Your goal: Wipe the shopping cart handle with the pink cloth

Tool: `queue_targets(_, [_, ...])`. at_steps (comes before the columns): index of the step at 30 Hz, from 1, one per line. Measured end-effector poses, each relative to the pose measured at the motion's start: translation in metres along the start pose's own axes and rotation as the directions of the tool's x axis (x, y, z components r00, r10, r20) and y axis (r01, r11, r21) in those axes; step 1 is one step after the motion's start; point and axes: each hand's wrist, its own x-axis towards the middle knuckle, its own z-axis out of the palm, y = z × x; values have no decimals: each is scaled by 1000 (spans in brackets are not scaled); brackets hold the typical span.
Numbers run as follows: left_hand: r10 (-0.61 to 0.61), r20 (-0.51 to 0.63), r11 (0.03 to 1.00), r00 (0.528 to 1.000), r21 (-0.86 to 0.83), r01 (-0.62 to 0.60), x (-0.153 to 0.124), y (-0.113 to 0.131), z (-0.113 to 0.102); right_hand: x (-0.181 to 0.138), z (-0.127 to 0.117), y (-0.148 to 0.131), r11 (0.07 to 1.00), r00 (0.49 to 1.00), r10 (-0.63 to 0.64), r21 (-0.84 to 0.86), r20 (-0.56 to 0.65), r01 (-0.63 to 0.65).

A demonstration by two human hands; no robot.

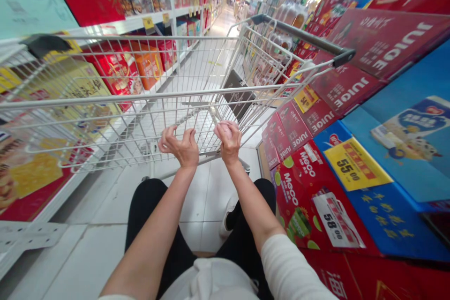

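Note:
A wire shopping cart (168,95) stands crosswise in front of me, its dark handle (302,37) at the right. My left hand (180,146) is raised before the cart's near side, fingers loosely curled and thumb apart from them. I see nothing in it. Beside it, to the right, my right hand (228,139) is closed with its fingers folded in, and no object shows in it. Both hands overlap the lower wires in view; whether they touch them I cannot tell. A dark panel (238,93) with faint print is at the cart's handle end.
Shelves (105,28) with boxed goods run along the left. On the right, stacked drink cartons (302,187) rise close to my leg, with yellow price tags (356,164). White floor tiles (101,253) lie below, and the aisle stretches away behind the cart.

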Motion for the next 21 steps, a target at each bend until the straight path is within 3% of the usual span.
queue_targets(6, [9, 32, 1000, 999, -25, -8, -3, -1, 3, 40, -1, 11, 1000, 990, -5, -19, -143, 3])
queue_targets(14, [-9, 3, 1000, 1000, -21, 9, -7, 0, 2, -17, -2, -6, 999, 998, -19, -40, 53, 21])
queue_targets(21, [56, 56, 993, 997, -111, -50, -6, -3, 0, 32, -5, 1, 997, 995, 32, -67, 95, -26])
